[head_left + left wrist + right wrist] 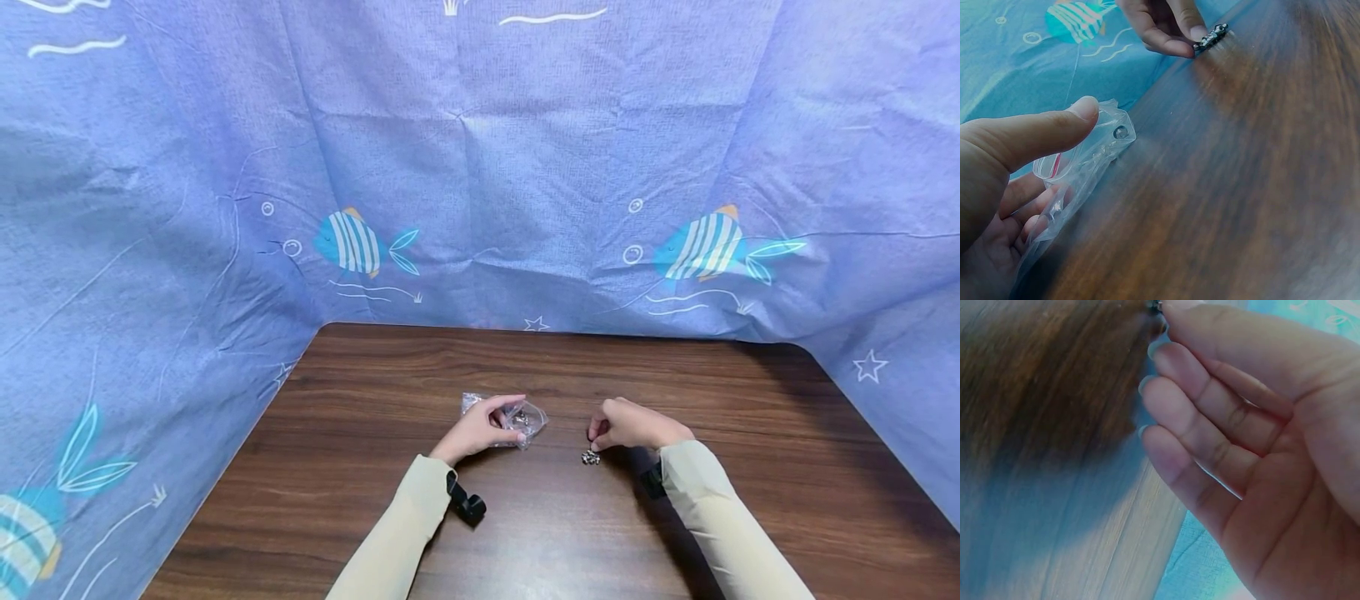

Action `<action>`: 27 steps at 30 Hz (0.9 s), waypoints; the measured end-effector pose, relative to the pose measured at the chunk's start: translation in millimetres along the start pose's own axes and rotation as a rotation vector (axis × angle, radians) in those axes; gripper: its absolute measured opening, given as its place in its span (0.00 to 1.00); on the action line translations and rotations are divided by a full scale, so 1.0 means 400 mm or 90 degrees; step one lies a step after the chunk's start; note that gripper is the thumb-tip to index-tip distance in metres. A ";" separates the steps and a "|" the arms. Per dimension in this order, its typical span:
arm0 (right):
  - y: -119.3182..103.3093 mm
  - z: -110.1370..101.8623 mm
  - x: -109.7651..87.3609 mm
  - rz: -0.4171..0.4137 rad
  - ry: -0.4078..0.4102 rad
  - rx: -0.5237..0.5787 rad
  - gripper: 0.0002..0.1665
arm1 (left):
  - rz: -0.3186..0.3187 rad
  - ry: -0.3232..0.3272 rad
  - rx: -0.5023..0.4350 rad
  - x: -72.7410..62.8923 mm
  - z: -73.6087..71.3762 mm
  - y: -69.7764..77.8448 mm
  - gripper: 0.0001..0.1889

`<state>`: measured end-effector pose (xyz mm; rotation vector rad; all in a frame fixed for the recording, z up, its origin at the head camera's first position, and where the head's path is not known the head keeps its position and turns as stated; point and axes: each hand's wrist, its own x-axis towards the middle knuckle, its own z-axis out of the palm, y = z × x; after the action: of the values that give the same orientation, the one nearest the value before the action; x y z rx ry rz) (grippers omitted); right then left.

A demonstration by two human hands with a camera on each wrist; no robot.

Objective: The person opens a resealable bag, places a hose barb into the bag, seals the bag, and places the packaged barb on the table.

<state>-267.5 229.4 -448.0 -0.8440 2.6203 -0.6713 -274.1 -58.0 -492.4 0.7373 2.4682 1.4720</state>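
A clear zip bag (531, 419) with a red line by its mouth lies in my left hand (483, 429), thumb on one side and fingers curled on the other. Its mouth is held apart, and a small round metal piece (1120, 132) shows inside. To the right, my right hand (633, 423) reaches down to a small pile of shiny metal pieces (590, 457) on the table. Thumb and forefinger pinch at the pile's edge, with a bit of metal (1158, 306) between the tips. The other fingers are loosely bent. The pieces' exact kind is too small to tell.
Both hands work over a dark brown wooden table (390, 367). A blue cloth (540, 183) printed with fish hangs behind it and along the sides. Black straps with wrist cameras, such as the left camera (471, 507), sit on both wrists.
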 end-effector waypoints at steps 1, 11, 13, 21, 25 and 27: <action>0.001 0.001 0.000 -0.002 0.003 -0.004 0.05 | 0.003 -0.004 -0.002 -0.005 -0.004 0.013 0.32; -0.002 0.004 0.003 -0.008 0.019 -0.025 0.06 | 0.013 -0.015 -0.002 -0.034 -0.024 0.074 0.31; -0.006 0.003 0.003 -0.006 0.019 -0.032 0.06 | 0.014 -0.016 -0.003 -0.034 -0.024 0.073 0.31; -0.021 0.002 0.004 0.007 0.007 -0.053 0.05 | 0.013 -0.015 -0.003 -0.028 -0.019 0.058 0.31; -0.020 0.001 0.008 0.001 0.001 -0.064 0.06 | 0.011 -0.007 0.000 -0.002 -0.003 -0.006 0.32; -0.018 0.000 0.010 -0.002 -0.001 -0.065 0.06 | 0.010 -0.003 0.001 0.011 0.004 -0.038 0.33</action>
<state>-267.1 221.7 -444.9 -0.8781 2.6707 -0.5419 -282.0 -60.5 -505.8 0.7623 2.4661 1.4709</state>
